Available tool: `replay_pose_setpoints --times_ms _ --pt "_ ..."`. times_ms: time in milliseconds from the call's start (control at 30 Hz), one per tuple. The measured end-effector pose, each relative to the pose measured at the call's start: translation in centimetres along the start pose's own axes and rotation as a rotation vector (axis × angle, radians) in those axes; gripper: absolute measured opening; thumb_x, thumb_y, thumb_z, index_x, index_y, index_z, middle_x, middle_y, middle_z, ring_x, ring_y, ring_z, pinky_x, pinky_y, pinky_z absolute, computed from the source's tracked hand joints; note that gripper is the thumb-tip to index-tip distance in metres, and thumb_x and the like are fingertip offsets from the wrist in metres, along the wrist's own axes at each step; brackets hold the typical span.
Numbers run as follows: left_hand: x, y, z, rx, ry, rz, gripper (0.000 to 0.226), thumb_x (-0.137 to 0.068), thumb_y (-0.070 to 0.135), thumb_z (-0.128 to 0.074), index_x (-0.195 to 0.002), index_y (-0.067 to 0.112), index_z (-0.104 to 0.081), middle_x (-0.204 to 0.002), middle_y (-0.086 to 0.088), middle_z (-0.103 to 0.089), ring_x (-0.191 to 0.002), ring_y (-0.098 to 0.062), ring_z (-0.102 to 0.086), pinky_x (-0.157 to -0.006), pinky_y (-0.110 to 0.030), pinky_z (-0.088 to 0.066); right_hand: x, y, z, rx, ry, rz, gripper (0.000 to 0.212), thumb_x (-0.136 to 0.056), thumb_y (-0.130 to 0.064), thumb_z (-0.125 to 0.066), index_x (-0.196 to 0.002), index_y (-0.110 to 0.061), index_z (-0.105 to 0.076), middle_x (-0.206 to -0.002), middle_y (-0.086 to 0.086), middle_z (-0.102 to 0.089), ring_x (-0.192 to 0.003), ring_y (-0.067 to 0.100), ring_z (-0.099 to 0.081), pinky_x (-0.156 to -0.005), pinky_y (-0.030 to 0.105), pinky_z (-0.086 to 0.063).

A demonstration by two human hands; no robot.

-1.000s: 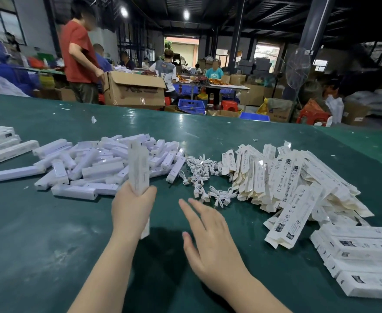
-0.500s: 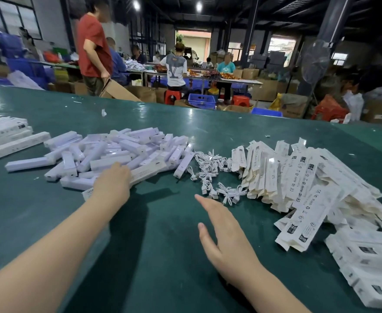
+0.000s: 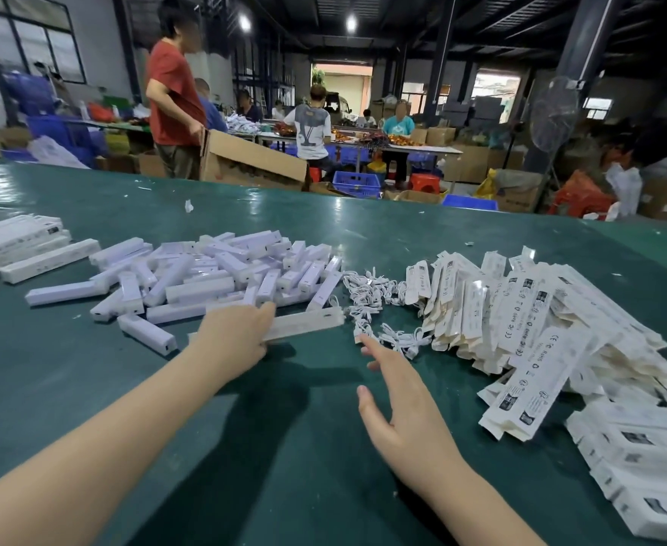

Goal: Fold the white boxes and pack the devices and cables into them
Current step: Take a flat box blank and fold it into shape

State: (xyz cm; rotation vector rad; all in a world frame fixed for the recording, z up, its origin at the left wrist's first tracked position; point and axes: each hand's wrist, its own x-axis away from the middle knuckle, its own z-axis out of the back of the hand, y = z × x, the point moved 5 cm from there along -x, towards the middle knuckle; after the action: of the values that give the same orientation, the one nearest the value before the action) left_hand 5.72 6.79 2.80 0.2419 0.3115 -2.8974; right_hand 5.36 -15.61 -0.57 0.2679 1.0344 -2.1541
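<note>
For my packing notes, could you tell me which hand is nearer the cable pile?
Right. The right hand has fingertips almost at the cable pile; the left hand holds a device beside it.

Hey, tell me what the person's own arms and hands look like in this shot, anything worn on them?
Both forearms come in bare from the bottom edge: no sleeves show on either. The left hand and the right hand wear no gloves, and no rings, watch or wristband can be seen. The nails look short and unpainted, as far as the picture lets me tell. No markings or tape anywhere on them.
</note>
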Motion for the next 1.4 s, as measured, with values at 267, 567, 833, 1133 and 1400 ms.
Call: replay_pose_setpoints --times_ms 267,567,833,1133,1400 --pt "4.8 7.7 4.2 1.616 -0.018 -0.042 0.014 -0.084 0.010 -0.070 -0.093 0.019 -0.064 -0.083 0.009 -0.074 -0.076 -0.009 -0.071 -0.064 -0.017 -0.053 0.0 -0.3 -0.2 -0.824 -0.171 -0.369 0.049 -0.083 -0.043 -0.063 -0.129 -0.036 -0.047 -0.114 -0.001 -0.069 -0.091 0.021 -0.070 -0.075 0.031 -0.057" --pt "6.1 6.7 2.0 1.082 0.383 0.143 0.021 -0.080 0.049 -0.064 -0.090 0.035 -0.051 -0.065 0.011 -0.061 -0.063 -0.012 -0.059 -0.060 -0.032 -0.050 -1.1 1.4 3.3 -0.790 0.174 -0.410 0.021 -0.102 -0.037 -0.040 -0.115 -0.023 -0.051 -0.061 -0.005 -0.055 -0.059 0.010 -0.050 -0.067 0.021 -0.049" --pt "6.7 8.6 2.4 0.856 0.405 -0.249 0.034 -0.091 0.027 -0.060 -0.124 0.025 -0.054 -0.106 0.012 -0.050 -0.088 -0.008 -0.048 -0.078 -0.030 -0.047 -1.2 1.8 8.7 -1.060 0.528 -0.258 0.024 -0.074 -0.026 -0.066 -0.097 -0.021 -0.071 -0.090 -0.009 -0.069 -0.085 0.002 -0.059 -0.085 0.022 -0.042" --pt "6.2 9.0 1.9 0.809 0.332 -0.221 0.050 -0.081 0.070 -0.044 -0.104 0.026 -0.051 -0.082 0.018 -0.057 -0.075 -0.009 -0.049 -0.067 -0.021 -0.037 -0.5 0.7 9.4 -1.014 0.591 -0.116 0.065 -0.075 -0.011 -0.075 -0.123 -0.047 -0.052 -0.104 0.008 -0.055 -0.088 0.016 -0.062 -0.078 0.027 -0.056" --pt "7.1 8.8 2.6 0.771 0.480 -0.138 0.049 -0.081 0.065 -0.046 -0.099 0.021 -0.056 -0.088 0.013 -0.057 -0.073 -0.009 -0.047 -0.057 -0.030 -0.043 0.2 -1.0 9.7 -0.708 0.624 0.019 0.044 -0.082 -0.022 -0.071 -0.115 -0.038 -0.047 -0.097 0.003 -0.052 -0.077 0.005 -0.057 -0.071 0.015 -0.049"
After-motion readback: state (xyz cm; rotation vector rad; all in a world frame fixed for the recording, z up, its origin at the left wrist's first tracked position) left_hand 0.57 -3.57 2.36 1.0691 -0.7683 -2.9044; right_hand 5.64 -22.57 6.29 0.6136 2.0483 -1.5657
